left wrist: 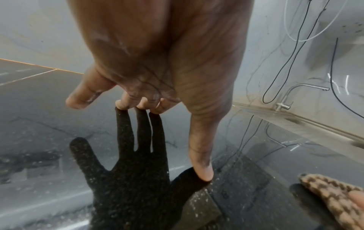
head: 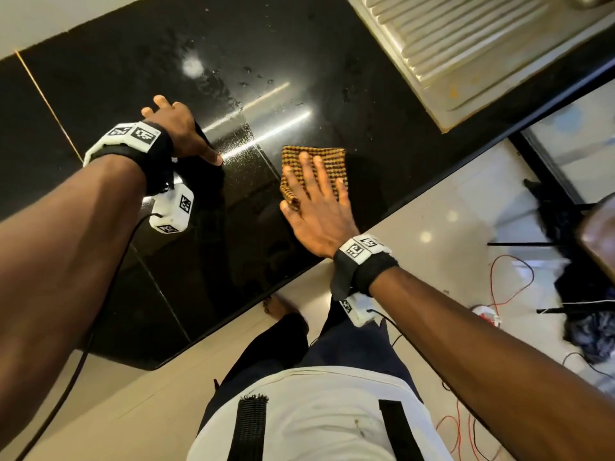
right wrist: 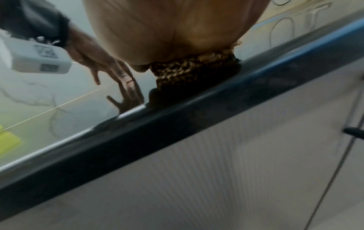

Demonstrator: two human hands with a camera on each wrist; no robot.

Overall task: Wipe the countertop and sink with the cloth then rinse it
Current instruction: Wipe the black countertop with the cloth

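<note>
Stage: wiping of the tabletop (head: 139, 71) under way; this is a judgement from the position of the cloth (head: 327, 161) on the dark surface.
Cloth: folded, orange-and-dark weave, lying flat on the tabletop near its front edge, well apart from the sink (head: 466, 54).
Right hand (head: 316, 207): fingers straight and spread, palm down, pressing on the cloth; nothing is pinched or curled round.
Left hand (head: 179, 131): fingers extended, tips and thumb touching the bare tabletop to the left of the cloth, apparently as a brace; it holds nothing.
Evidence of remaining work, tabletop: water droplets (head: 256, 79) and a speckled wet film lie beyond the cloth, toward the wall and toward the sink; this part looks not yet wiped.
Evidence of finished work: the strip nearest the person reads darker and more even, but whether it has been wiped cannot be told.
Sink: only the ribbed metal drainboard shows in the head view; no sign of wiping there.
Faucet (left wrist: 295, 96): seen in the left wrist view, with no water visibly running; rinsing not begun.
Estimate: early in the first of three parts; sink and rinse remain.
</note>
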